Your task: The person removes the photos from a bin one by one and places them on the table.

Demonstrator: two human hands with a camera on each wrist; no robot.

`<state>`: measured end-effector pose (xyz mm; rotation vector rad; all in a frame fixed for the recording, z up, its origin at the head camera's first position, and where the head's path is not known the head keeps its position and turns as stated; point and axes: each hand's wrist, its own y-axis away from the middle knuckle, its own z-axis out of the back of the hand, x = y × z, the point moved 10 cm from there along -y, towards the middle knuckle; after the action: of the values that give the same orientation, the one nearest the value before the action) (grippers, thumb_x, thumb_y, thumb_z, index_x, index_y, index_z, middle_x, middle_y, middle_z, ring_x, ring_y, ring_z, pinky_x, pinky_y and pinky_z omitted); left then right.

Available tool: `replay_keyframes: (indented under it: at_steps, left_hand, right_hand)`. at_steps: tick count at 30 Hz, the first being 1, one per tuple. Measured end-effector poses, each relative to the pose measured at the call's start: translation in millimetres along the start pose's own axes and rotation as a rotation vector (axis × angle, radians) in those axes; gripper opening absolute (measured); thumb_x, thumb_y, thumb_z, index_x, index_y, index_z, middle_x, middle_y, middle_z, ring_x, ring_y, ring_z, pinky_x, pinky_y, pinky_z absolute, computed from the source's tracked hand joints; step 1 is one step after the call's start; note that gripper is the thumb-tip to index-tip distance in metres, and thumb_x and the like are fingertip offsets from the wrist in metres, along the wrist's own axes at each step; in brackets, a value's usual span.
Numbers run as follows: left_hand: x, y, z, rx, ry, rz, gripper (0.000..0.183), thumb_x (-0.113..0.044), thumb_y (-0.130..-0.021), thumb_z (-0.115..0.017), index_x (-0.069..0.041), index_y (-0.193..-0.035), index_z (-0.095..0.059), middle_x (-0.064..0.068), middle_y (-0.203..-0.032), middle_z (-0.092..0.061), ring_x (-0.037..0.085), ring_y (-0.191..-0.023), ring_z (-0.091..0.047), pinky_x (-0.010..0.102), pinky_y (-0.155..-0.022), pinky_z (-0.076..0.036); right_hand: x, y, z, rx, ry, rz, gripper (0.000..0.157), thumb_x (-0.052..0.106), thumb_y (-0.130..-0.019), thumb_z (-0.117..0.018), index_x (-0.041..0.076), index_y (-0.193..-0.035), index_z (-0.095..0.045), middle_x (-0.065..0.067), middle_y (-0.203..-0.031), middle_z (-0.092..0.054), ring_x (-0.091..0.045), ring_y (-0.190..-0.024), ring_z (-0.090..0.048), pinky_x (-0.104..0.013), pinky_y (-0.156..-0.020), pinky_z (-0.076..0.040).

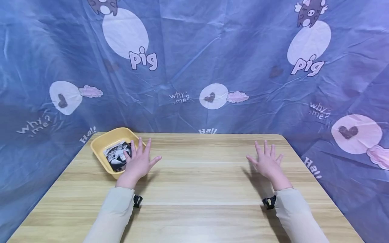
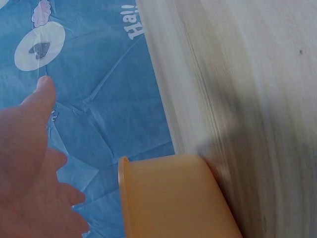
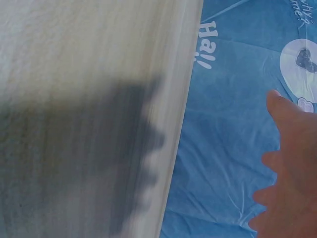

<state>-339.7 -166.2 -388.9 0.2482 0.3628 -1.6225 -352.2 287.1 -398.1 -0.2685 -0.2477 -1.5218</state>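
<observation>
My left hand (image 1: 138,163), fingers spread straight, hovers by the right side of a yellow plastic basin (image 1: 98,143) and hides part of it in the head view. Inside the basin lies a flat item with a black, white and grey print (image 1: 117,153); its kind cannot be made out. The left wrist view shows the basin's outer wall (image 2: 173,198) beside and below the left hand (image 2: 29,163). Over the right part of the table, my right hand (image 1: 268,165) is held with fingers spread, holding nothing. The right wrist view shows that hand (image 3: 292,173) above its shadow.
A wood-grain table (image 1: 197,189) carries the basin at its far left corner. Blue cloth (image 1: 188,67) with pig prints and lettering hangs behind the table and along both sides. Dark straps with small devices (image 1: 269,202) sit at both wrists.
</observation>
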Motion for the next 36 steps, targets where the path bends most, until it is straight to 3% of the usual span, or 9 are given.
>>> replay_keyframes:
  at_steps: [13,22,29,36]
  left_hand:
    - [1.6,3.1,6.3,-0.006,-0.022,0.003,0.088,-0.063,-0.093,-0.044,-0.016,-0.157,-0.005,0.023,-0.159,0.014,0.049,-0.141,0.02,0.078,-0.104,0.016]
    - [10.2,7.8,10.3,-0.025,-0.008,0.021,0.089,-0.066,-0.092,-0.042,-0.017,-0.157,-0.005,0.024,-0.159,0.012,0.049,-0.141,0.02,0.078,-0.105,0.014]
    - [35.6,17.0,23.9,-0.054,0.052,0.064,0.088,-0.061,-0.095,-0.041,-0.01,-0.156,-0.003,0.028,-0.157,0.014,0.052,-0.139,0.021,0.081,-0.102,0.014]
    - [70.1,30.7,47.9,-0.136,0.137,0.135,0.09,-0.062,-0.096,-0.035,-0.006,-0.155,0.003,0.032,-0.154,0.018,0.055,-0.136,0.024,0.082,-0.1,0.015]
  right_hand:
    - [10,-4,3.5,0.008,-0.002,0.006,0.088,0.063,-0.095,-0.039,0.012,-0.156,-0.001,-0.029,-0.155,0.018,-0.053,-0.138,0.023,-0.078,-0.099,0.022]
    - [30,-13,1.8,-0.008,0.007,0.04,0.086,0.059,-0.096,-0.041,0.009,-0.156,-0.006,-0.028,-0.157,0.012,-0.051,-0.14,0.019,-0.077,-0.103,0.018]
    - [82,-36,-15.6,0.015,-0.033,0.134,0.081,0.054,-0.097,-0.042,0.014,-0.156,-0.003,-0.022,-0.159,0.013,-0.05,-0.143,0.012,-0.072,-0.11,0.013]
    - [161,-57,-48.5,0.067,-0.237,0.241,0.074,0.048,-0.1,-0.041,0.015,-0.157,-0.007,-0.017,-0.162,0.006,-0.041,-0.147,0.005,-0.06,-0.12,0.001]
